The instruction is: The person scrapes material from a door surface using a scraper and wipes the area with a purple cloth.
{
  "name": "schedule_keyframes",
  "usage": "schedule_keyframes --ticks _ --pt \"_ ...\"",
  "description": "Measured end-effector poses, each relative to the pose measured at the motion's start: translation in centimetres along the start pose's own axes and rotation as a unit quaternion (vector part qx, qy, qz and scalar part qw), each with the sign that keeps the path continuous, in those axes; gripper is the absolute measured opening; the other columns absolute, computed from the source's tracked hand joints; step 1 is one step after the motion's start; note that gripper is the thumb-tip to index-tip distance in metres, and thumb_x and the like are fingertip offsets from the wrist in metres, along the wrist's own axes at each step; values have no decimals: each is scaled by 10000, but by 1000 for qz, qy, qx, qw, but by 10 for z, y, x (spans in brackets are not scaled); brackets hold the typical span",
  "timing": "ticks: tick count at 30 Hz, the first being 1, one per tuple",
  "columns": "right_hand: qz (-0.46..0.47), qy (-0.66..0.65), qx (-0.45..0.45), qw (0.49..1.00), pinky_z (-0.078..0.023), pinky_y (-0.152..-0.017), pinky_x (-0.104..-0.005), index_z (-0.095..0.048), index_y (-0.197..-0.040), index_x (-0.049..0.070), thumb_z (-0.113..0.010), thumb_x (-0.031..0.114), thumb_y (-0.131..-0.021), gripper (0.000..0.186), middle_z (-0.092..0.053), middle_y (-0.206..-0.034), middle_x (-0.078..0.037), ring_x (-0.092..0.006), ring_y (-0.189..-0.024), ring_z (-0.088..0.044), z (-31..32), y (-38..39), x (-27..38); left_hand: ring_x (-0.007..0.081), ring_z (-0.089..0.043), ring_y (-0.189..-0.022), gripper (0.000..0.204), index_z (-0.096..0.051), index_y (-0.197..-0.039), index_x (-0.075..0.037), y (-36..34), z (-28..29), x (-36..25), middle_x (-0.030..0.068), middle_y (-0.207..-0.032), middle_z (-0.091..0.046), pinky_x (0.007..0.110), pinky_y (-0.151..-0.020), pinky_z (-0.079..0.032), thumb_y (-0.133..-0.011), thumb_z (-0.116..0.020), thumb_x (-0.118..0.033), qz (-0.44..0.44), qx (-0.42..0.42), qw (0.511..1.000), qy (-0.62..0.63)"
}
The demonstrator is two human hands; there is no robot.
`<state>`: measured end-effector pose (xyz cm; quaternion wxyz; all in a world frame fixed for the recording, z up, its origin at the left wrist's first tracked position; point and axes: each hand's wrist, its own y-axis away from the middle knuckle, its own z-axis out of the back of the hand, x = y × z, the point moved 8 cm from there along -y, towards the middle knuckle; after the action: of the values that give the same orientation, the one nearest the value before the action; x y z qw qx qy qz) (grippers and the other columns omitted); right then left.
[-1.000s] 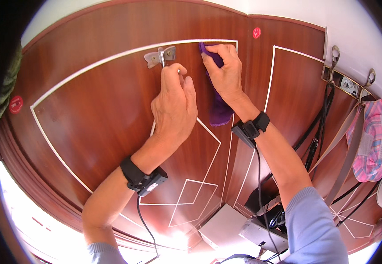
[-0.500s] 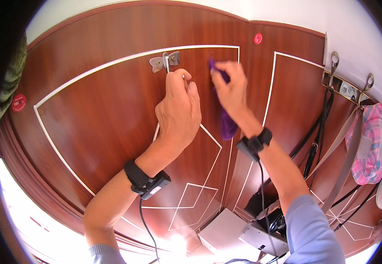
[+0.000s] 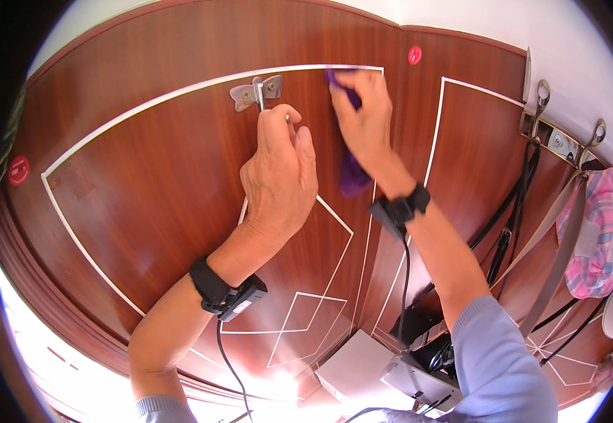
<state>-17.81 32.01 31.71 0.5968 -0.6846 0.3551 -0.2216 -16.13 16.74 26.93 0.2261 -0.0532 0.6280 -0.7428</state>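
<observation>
Room: glossy red-brown wood panelling (image 3: pixel 144 162) with white line pattern, turning a corner right of the metal hook with a butterfly-shaped plate (image 3: pixel 258 92); pale wall above it. All places below relative to that hook.

Purple cloth (image 3: pixel 354 176): right of the hook, apart from it, bunched up top, loose tail hanging lower than the plate.

Risks, my read:
- Cloth slips: only its upper part looks pinched, tail is free.
- Cloth snags on the plate edge if it strays left.
- Hook screws loosen if the left hand pulls hard on it.
- Cable (image 3: pixel 407 282) of the right wrist unit (image 3: pixel 405 206) catches on clutter lower right of the hook.

Cloth vs hands: in the right hand (image 3: pixel 366 106), pinched by bent fingers, tail falling beside the wrist; hand blurred, exact grip unclear. Left hand (image 3: pixel 278 173) is just below the plate, fingers curled round the hook's lower part, not on the cloth.

Further out, far right of the hook: hook rail (image 3: pixel 550 141), black straps (image 3: pixel 529 166), plaid cap (image 3: pixel 603 211).
</observation>
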Motion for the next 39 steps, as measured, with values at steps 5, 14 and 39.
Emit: schedule_keyframes --ticks 5,14,39 --pt "-38 -18 31 999 -465 -673 -359 -603 -900 29 -639 31 -751 154 -512 -894 -152 -303 -780 -552 -2 29 0 296 -555 -745 234 -393 -1105 -40 2 -1 4 155 -850 -530 394 -681 -447 -946 -398 -212 14 -9 1000 2" --pt "-46 -31 44 997 -462 -681 -347 -606 -898 36 -639 30 -758 144 -516 -914 -155 -291 -777 -555 -4 48 6 283 -553 -742 234 -395 -1108 -41 2 1 4 152 -855 -529 389 -673 -444 -945 -402 -209 16 -8 1000 -3" --pt "315 -118 195 921 -471 -773 -325 -616 -983 23 -647 16 -756 229 -571 -991 -137 -292 -912 -572 -76 -84 209 395 -585 -713 343 -446 -1055 18 4 5 1 238 -990 -501 452 -580 -485 -722 -526 39 -106 -60 992 15"
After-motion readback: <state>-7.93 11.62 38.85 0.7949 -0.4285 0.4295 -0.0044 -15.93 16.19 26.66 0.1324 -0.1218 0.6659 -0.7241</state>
